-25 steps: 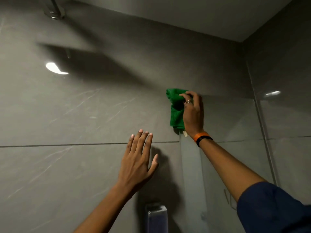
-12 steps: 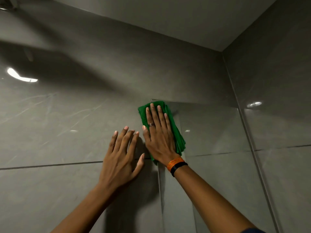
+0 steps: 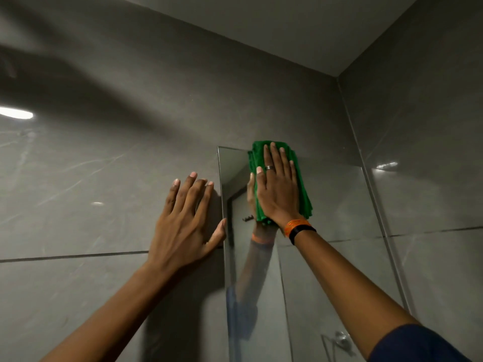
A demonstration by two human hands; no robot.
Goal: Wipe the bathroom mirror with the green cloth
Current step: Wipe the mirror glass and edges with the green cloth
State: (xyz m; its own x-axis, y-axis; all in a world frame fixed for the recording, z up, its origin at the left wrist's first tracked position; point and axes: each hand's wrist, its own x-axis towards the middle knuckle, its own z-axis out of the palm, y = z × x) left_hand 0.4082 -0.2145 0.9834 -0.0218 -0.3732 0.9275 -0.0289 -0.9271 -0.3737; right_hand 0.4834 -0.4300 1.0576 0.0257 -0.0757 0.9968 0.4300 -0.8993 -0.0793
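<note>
The bathroom mirror hangs on the grey tiled wall, its left edge running down the middle of the view. A folded green cloth lies flat against the glass near the mirror's top left corner. My right hand presses on the cloth with fingers spread and pointing up; it wears a ring and an orange and black wristband. My left hand rests flat on the wall tile just left of the mirror's edge, empty, fingers apart. The mirror reflects my right hand and forearm.
Grey tiled walls meet in a corner at the right, with the ceiling above. A metal fitting shows low in the mirror. A light glare sits on the tile at far left.
My right hand has slid the cloth to the right along the mirror's top, from its left edge onto the glass. My left hand stays flat on the wall.
</note>
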